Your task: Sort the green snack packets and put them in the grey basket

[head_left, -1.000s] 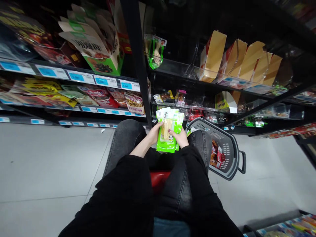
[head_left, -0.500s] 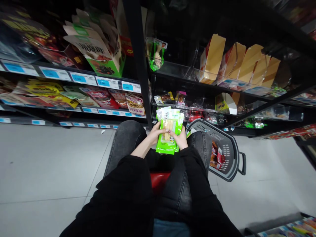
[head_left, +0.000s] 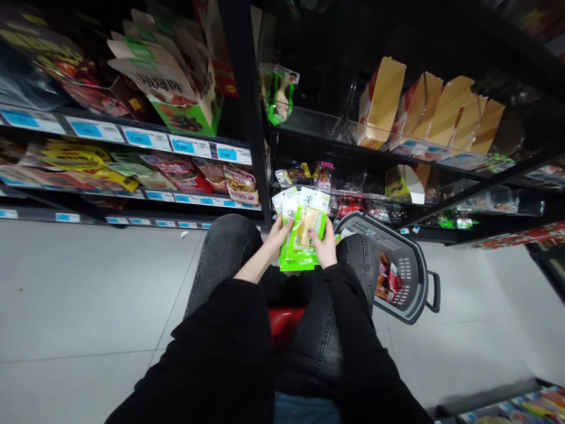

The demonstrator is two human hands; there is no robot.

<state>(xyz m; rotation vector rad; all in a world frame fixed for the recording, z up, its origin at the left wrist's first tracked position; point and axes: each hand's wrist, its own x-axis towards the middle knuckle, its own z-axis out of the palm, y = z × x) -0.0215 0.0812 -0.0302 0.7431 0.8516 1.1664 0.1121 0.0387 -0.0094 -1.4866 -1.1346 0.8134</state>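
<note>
Between my knees I hold a small stack of green-and-white snack packets (head_left: 306, 227), with pale sticks of food showing through the front one's clear window. My left hand (head_left: 276, 240) is closed on the left edge of the stack, thumb on top. At the right edge, my right hand (head_left: 325, 246) grips the front packet, its thumb on the window. The packets are fanned a little, so white top corners show at the left. Fingers beneath the stack are hidden.
A grey shopping basket (head_left: 417, 282) with red packets (head_left: 389, 280) inside stands by my right knee. Ahead are dark shelves with snack bags (head_left: 176, 172), open cardboard boxes (head_left: 382, 103) and a hanging green packet (head_left: 281, 97). A red seat (head_left: 285, 325) shows beneath me.
The front packet has shifted right and tilted, and the packets behind now fan out to the left. My left thumb has moved up and left, off the front window.
</note>
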